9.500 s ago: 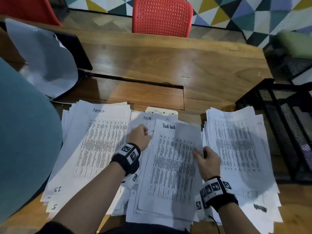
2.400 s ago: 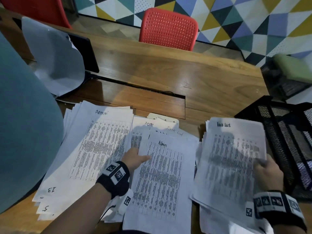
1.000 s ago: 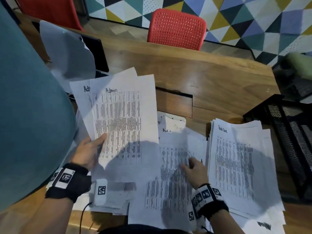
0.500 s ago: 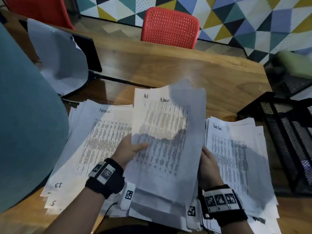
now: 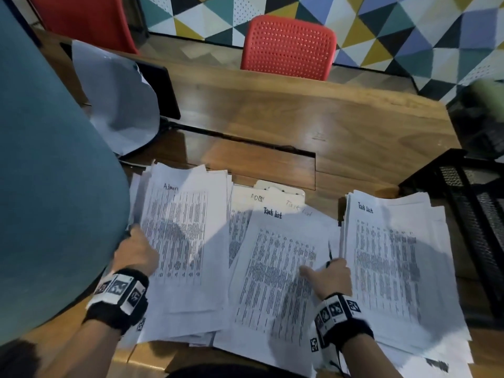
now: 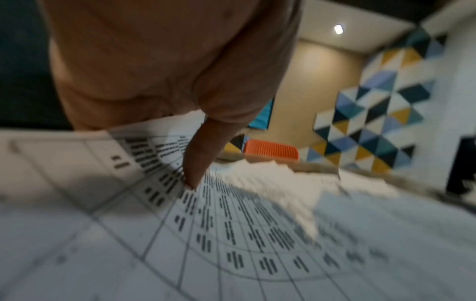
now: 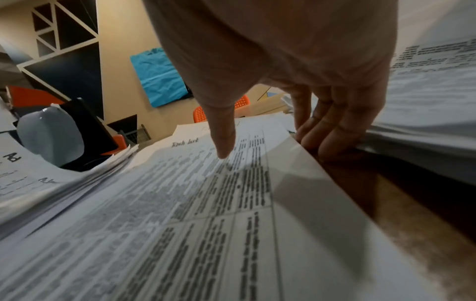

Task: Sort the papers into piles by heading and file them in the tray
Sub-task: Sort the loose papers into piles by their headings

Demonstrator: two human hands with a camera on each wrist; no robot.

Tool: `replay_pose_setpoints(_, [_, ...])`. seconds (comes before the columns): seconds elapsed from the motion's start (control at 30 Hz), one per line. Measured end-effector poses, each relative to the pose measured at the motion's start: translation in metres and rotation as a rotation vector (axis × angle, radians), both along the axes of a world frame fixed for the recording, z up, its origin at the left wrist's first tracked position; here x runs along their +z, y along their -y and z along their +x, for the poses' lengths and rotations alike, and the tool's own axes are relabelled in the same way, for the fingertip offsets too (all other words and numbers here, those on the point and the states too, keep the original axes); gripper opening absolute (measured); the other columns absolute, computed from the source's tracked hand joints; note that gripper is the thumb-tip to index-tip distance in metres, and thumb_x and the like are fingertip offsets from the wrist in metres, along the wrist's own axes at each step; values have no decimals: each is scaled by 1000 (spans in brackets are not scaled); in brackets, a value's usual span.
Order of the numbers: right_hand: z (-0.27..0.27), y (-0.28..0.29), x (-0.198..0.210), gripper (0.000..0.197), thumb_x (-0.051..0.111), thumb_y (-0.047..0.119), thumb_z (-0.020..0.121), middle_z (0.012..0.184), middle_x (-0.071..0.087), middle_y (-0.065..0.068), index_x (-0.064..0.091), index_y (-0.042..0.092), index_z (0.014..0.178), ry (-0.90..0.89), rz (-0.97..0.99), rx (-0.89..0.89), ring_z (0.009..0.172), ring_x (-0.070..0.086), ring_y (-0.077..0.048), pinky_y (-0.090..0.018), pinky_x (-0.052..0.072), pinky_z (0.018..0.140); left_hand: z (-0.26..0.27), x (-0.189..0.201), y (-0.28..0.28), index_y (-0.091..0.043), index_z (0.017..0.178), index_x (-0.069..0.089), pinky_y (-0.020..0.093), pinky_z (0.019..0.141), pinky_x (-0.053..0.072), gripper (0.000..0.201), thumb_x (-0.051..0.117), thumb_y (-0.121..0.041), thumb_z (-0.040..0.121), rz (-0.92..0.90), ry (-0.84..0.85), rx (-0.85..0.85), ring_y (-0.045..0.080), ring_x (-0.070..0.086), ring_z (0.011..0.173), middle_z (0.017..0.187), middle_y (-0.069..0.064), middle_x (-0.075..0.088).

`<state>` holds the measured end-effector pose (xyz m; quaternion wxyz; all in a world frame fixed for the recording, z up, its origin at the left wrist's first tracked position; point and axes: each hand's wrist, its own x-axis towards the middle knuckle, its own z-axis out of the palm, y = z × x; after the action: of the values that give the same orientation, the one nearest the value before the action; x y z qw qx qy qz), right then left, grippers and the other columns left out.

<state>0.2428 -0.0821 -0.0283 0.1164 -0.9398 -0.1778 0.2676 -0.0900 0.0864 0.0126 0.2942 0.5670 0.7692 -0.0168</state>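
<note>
I count three paper piles (image 5: 395, 268) on the table (image 5: 272, 118), one mesh tray (image 5: 463, 192) at frame right; left hand (image 5: 136, 255) pinches the Admin pile (image 5: 191, 227); right hand (image 5: 330, 276) pinches the middle Task list sheet (image 5: 272, 268).

papers (image 5: 395, 282): thin white paper, matt, with grey-black print; the loose edges curl softly.
table (image 5: 300, 118): brown wood with the grain showing, varnished to a sheen that throws back the light.
tray (image 5: 480, 219): black metal mesh in a black frame, dull.
red chair (image 5: 289, 45): moulded plastic, perforated, faintly shiny.
wrist bands (image 5: 351, 331): black cloth carrying smooth white printed tags.
</note>
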Motion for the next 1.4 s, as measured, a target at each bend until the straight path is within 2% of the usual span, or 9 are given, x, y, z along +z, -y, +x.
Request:
replay_pose_setpoints(0.27, [6,15,2,21,69,23,88,77,60,-4,55,9,83,1,431,48,75,57,-27,-29,41,63,55,5,35,6,150,21,45,118,27,78,65,-5,87,481,56,-323,39,28,145,157,28,24])
replay_pose_setpoints(0.4, [7,31,22,2,67,10,89,80,70,-8,67,10,86,-261,764,10,73,64,-20,-21,52,62,103,16,45,-2,144,37,1,95,35,61,67,-12,91,462,425,-397,12,49,120,142,13,48])
replay_pose_setpoints(0.57, [20,49,34,19,70,19,83,73,71,0,72,5,95,-541,948,-80,66,62,-12,-27,53,57,142,10,33,-7,151,25,32,102,41,72,66,-23,94,-17,733,-273,25,47,134,150,11,41])
replay_pose_setpoints(0.7, [32,56,35,72,83,58,54,75,65,-6,70,3,99,-623,969,-151,60,59,-14,-27,54,51,152,-9,29,-19,109,54,16,82,42,11,51,-27,102,-219,875,-270,15,50,96,101,1,49])
replay_pose_setpoints(0.83, [33,53,27,44,68,39,71,89,59,-7,66,9,104,-629,1089,-334,73,54,-21,-28,54,52,148,-21,30,-14,95,59,26,84,46,20,52,-33,101,-177,968,-119,14,50,89,96,-4,46])
replay_pose_setpoints(0.9, [28,49,27,43,71,39,70,97,61,-10,67,13,104,-649,1092,-375,80,55,-23,-31,54,58,143,-28,32,-4,109,65,46,108,42,40,53,-40,98,-187,987,-40,18,57,109,124,31,55])
replay_pose_setpoints(1.03, [20,43,27,37,77,25,71,101,68,-10,64,12,104,-743,1005,-259,87,64,-28,-36,57,68,139,-18,43,-12,118,66,43,98,53,33,49,-35,103,-279,1032,-31,28,66,112,120,13,69])
replay_pose_setpoints(1.13, [23,47,22,57,78,9,72,110,67,-18,53,15,123,-638,851,-183,101,64,-38,-45,53,83,141,-18,50,-9,111,68,34,82,58,24,48,-21,104,-370,993,-194,23,70,90,100,9,73])
replay_pose_setpoints(1.4, [104,70,57,41,64,7,89,111,61,-19,47,4,127,-13,525,-203,101,61,-36,-41,51,79,150,-29,48,-11,134,47,44,111,37,53,64,-40,92,1,536,-445,24,43,130,138,7,48])
